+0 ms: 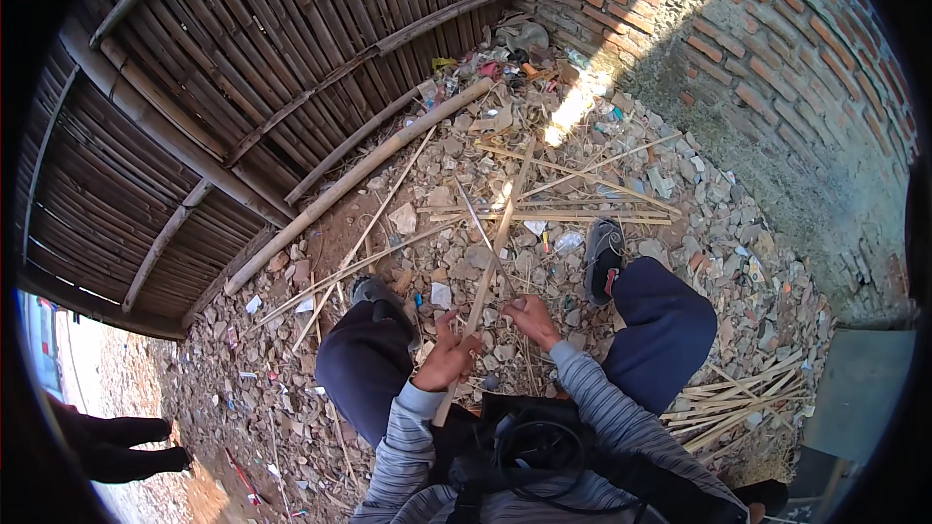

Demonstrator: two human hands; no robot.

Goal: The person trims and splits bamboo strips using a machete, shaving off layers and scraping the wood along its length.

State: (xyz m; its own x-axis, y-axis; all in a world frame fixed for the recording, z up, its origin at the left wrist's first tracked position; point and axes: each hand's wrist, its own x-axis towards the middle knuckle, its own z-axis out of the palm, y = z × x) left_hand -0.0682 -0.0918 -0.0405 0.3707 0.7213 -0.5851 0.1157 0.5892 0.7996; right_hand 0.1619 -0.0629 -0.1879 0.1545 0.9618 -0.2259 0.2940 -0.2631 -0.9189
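Between my knees, my left hand (447, 357) holds a long bamboo strip (482, 277), fingers wrapped round it. Its low end hides behind my arm. My right hand (532, 316) pinches something thin just beside it; I cannot tell what. More strips (573, 215) lie on the stony ground (738, 262). One shoe (602, 254) shows; the other (374, 293) is half hidden.

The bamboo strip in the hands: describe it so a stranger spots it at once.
Start at the woven bamboo fence, then drop to the seated person's knees. Between them, the bamboo strip runs up across the rubble, gripped by the left hand and right hand. Unlike the loose slats around it, it alone is held.
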